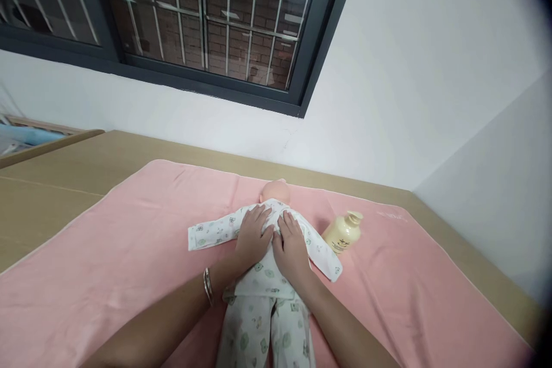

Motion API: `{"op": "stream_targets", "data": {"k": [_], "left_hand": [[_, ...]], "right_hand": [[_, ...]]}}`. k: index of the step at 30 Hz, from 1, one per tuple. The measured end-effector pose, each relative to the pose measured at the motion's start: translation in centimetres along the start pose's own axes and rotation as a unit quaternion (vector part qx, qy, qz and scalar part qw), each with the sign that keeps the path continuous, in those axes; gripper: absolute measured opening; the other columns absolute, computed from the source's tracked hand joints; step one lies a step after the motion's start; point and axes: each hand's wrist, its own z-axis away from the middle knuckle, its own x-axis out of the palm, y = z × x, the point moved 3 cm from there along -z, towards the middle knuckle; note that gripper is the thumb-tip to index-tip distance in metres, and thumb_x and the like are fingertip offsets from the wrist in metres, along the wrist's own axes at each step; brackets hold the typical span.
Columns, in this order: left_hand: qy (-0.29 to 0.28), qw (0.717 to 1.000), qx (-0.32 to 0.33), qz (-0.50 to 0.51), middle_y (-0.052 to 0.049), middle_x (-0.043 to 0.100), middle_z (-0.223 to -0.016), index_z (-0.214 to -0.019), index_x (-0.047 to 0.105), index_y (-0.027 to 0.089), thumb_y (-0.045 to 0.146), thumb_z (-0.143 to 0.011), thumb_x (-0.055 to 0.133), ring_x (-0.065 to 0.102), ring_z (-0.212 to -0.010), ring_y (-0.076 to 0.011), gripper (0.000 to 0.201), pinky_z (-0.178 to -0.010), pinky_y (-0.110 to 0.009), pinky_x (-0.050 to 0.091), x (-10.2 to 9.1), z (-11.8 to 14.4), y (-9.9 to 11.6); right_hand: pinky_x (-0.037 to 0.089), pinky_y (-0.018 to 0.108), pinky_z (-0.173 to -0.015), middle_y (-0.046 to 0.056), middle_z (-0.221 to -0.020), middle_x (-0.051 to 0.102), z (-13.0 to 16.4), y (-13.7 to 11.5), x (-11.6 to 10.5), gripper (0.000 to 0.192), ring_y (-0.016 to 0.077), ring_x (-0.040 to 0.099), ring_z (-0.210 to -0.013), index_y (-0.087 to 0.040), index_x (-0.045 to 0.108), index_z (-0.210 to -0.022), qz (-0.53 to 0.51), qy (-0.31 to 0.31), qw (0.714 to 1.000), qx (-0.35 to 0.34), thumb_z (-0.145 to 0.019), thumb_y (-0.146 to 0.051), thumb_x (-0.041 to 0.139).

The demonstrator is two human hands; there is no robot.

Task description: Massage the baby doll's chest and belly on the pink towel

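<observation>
A baby doll point(276, 191) lies on a pink mat, its head toward the wall. It wears a white long-sleeved top point(265, 279) and matching trousers point(248, 333), both with a small green print. My left hand point(253, 236) rests flat on the left side of the doll's chest, fingers stretched toward its neck. Beside it, my right hand point(291, 246) lies flat on the right side of the chest, fingers slightly apart. The thumbs nearly meet in the middle. Both sleeves spread outward, and no doll hands show at the cuffs.
A cream pump-style bottle point(344, 232) stands at the doll's right-hand sleeve in view. The pink mat point(142, 241) covers much of a wooden table point(77, 167), which meets a white wall point(371, 126). Above is a dark-framed window point(207, 23) with metal bars.
</observation>
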Motion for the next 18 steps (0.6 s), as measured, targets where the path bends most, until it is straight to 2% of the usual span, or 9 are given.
{"op": "stream_targets", "data": {"k": [18], "left_hand": [[-0.003, 1.0, -0.001, -0.003, -0.009, 0.054, -0.138, -0.13, 0.053, 0.019, 0.024, -0.09, 0.044, 0.042, -0.133, -0.0262, 0.041, -0.114, -0.05, 0.03, -0.12, -0.04, 0.08]], "right_hand": [[0.025, 0.049, -0.116, 0.013, -0.15, 0.037, 0.05, -0.01, -0.02, 0.05, 0.0251, 0.028, -0.142, -0.008, 0.046, -0.14, -0.003, 0.009, 1.0, -0.004, -0.094, -0.025, 0.036]]}}
